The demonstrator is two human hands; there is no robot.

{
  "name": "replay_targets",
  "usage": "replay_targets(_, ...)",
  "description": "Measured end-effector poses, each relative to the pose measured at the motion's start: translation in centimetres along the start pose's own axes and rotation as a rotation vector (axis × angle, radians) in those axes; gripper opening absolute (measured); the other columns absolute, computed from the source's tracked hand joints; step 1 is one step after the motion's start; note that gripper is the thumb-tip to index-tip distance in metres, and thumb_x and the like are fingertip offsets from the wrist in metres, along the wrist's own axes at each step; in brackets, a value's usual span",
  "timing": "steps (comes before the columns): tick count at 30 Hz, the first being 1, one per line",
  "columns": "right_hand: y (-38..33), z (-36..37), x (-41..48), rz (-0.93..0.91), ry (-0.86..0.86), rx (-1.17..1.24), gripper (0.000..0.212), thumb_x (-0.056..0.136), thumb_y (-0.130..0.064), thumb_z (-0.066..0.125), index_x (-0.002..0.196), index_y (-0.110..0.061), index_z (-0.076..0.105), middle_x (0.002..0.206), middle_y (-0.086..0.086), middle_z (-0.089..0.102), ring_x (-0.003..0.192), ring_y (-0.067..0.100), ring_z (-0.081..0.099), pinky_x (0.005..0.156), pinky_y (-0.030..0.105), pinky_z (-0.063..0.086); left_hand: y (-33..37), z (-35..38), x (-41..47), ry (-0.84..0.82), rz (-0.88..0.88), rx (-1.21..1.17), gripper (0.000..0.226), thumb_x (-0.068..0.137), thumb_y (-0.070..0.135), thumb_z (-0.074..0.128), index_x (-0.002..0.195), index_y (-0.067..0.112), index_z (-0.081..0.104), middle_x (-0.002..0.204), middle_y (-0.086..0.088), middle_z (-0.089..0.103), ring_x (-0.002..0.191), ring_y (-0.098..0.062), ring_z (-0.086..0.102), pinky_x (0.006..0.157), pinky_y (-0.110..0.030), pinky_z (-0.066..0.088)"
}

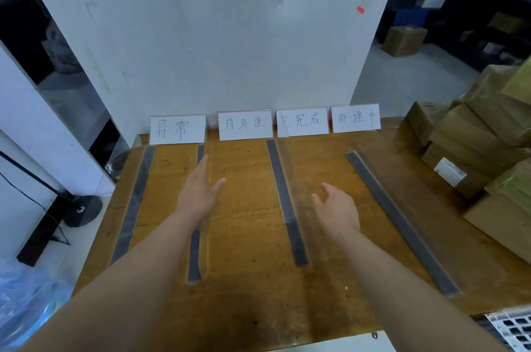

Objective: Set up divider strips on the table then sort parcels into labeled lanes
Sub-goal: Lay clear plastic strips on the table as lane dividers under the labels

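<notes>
Several dark grey divider strips lie lengthwise on the wooden table point(247, 280): a far-left strip point(135, 202), a second strip point(194, 254), a middle strip point(286, 202) and a right strip point(402, 225). My left hand point(198, 193) is flat with straight fingers over the second strip and hides its middle. My right hand point(336, 208) hovers with relaxed fingers between the middle and right strips and holds nothing. Several white handwritten label cards point(245, 125) stand along the table's back edge against the wall.
Brown cardboard parcels point(474, 147) are stacked on the table's right side. A white wall panel point(215, 35) rises behind the cards. A blue plastic bag point(26, 300) lies on the floor at the left, beside a black stand base point(83, 209). Shelving stands far right.
</notes>
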State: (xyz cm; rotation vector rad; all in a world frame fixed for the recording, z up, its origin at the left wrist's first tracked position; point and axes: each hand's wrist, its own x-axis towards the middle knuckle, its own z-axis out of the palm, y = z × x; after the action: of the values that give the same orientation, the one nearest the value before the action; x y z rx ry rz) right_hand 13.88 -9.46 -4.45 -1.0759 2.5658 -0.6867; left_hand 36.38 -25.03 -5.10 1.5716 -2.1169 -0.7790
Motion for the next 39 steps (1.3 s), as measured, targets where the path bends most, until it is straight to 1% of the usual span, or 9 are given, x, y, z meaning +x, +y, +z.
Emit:
replay_targets(7,3.5,-6.1,1.5,-0.075,0.122,-0.135,0.051,0.096,-0.040,0.052,0.141,-0.015,0.048,0.139,0.005,0.054,0.128,0.022,0.050,0.107,0.038,0.041,7.1,1.1,1.1,0.023,0.169,0.090,0.074,0.094,0.048,0.056,0.155,0.028,0.019,0.157,-0.002,0.034,0.141,-0.028,0.037,0.108,-0.049,0.038)
replay_targets(11,7.9,-9.9,2.5,-0.023,0.190,-0.171,0.047,0.095,-0.036,0.057,0.137,-0.016,0.052,0.131,0.004,0.060,0.118,0.020,0.056,0.101,0.036,0.045,12.5,4.2,0.6,-0.060,0.261,0.074,0.071,0.097,0.048,0.052,0.156,0.025,0.019,0.159,0.000,0.031,0.145,-0.023,0.031,0.114,-0.046,0.031)
replay_targets(16,14.9,-13.3,3.6,0.108,0.154,-0.216,0.052,0.096,-0.037,0.052,0.144,-0.020,0.042,0.143,0.003,0.050,0.127,0.021,0.050,0.100,0.036,0.045,18.3,9.8,-1.2,-0.166,0.316,0.094,0.069,0.098,0.048,0.049,0.155,0.023,0.020,0.160,-0.002,0.028,0.146,-0.024,0.028,0.118,-0.047,0.027)
replay_targets(21,21.3,-14.5,4.8,0.149,0.005,-0.243,0.053,0.095,-0.034,0.055,0.143,-0.019,0.041,0.139,0.003,0.052,0.125,0.021,0.051,0.097,0.035,0.045,22.4,16.4,-3.4,-0.269,0.274,0.096,0.063,0.098,0.047,0.049,0.153,0.023,0.029,0.158,-0.002,0.034,0.145,-0.023,0.029,0.118,-0.048,0.025)
replay_targets(24,23.5,-14.4,5.7,0.146,-0.052,-0.255,0.029,0.090,-0.035,0.061,0.116,-0.024,0.057,0.110,-0.002,0.064,0.099,0.017,0.060,0.077,0.031,0.050,24.0,19.5,-3.8,-0.229,0.207,0.175,0.061,0.097,0.048,0.051,0.150,0.025,0.034,0.155,-0.001,0.038,0.144,-0.024,0.031,0.119,-0.052,0.020)
replay_targets(26,24.5,-14.2,6.2,0.118,-0.067,-0.272,0.013,0.086,-0.035,0.064,0.094,-0.027,0.058,0.091,-0.007,0.063,0.081,0.013,0.058,0.066,0.029,0.049,24.1,20.6,-3.5,-0.201,0.142,0.215,0.060,0.097,0.047,0.051,0.150,0.026,0.035,0.155,-0.001,0.039,0.145,-0.024,0.029,0.119,-0.054,0.015)
replay_targets(29,25.1,-13.9,6.8,0.071,-0.045,-0.300,0.014,0.087,-0.036,0.061,0.078,-0.027,0.055,0.075,-0.009,0.058,0.068,0.010,0.054,0.055,0.028,0.041,23.0,20.8,-3.0,-0.189,0.057,0.243,0.059,0.096,0.048,0.051,0.149,0.028,0.036,0.154,-0.002,0.041,0.145,-0.026,0.030,0.118,-0.058,0.015)
replay_targets(36,25.4,-14.2,6.8,-0.037,-0.027,-0.313,0.033,0.099,-0.032,0.043,0.072,-0.021,0.057,0.070,-0.006,0.058,0.065,0.012,0.056,0.061,0.030,0.052,21.8,21.0,-3.6,-0.191,-0.019,0.247,0.061,0.097,0.049,0.050,0.150,0.024,0.035,0.154,-0.002,0.040,0.144,-0.026,0.033,0.117,-0.057,0.020)
replay_targets(39,25.1,-14.3,6.7,-0.096,-0.020,-0.216,0.027,0.100,-0.025,0.043,0.096,-0.017,0.069,0.099,-0.003,0.063,0.086,0.014,0.059,0.076,0.033,0.054,22.1,20.8,-3.9,-0.150,-0.017,0.252,0.060,0.097,0.048,0.051,0.149,0.024,0.037,0.154,-0.002,0.041,0.144,-0.026,0.032,0.118,-0.057,0.018)
